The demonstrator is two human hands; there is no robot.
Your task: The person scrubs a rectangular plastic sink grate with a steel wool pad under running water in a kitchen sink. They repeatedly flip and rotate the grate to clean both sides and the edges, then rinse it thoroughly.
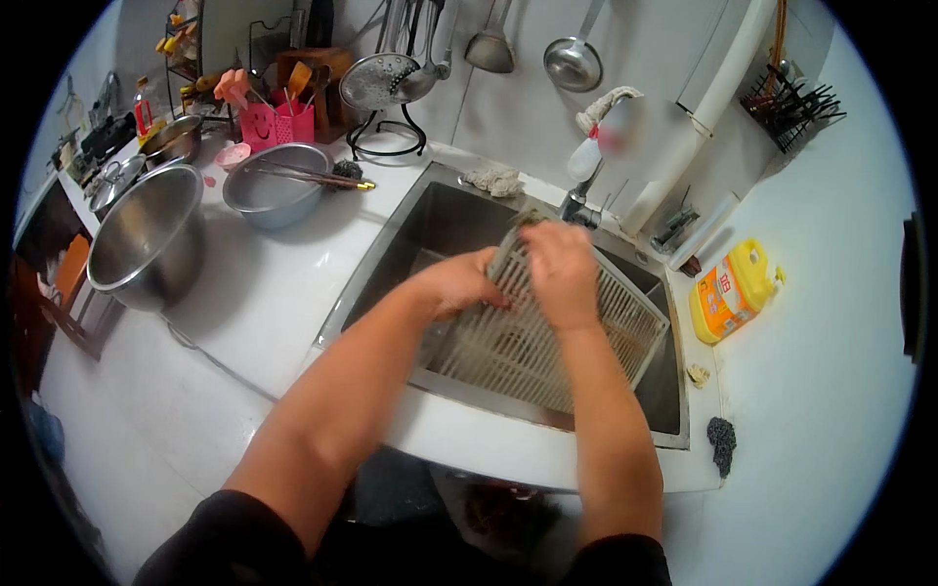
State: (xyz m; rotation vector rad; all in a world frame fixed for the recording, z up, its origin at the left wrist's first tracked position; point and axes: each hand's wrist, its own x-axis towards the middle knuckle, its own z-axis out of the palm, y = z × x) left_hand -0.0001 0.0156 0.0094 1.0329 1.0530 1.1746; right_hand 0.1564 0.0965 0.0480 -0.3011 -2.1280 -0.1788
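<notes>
A slatted, pale grey plastic rack (623,322) leans at a tilt in a stainless steel sink (381,271). My left hand (465,282) grips its left edge, thumb on the slatted face. Over the upper part of the rack, my right hand (560,271) is blurred, its fingers bent at the top corner. A fuzzy brownish scouring pad (529,217) shows at those fingertips, mostly covered by the hand. Behind the rack stands the faucet (579,201), with a whitish cloth hung above it.
Left on the counter are a deep steel bowl (146,242) and a basin (278,190) with chopsticks across it. A yellow detergent jug (733,293) and a steel wool scrubber (722,445) sit right of the sink. A crumpled rag (495,182) lies on the back rim.
</notes>
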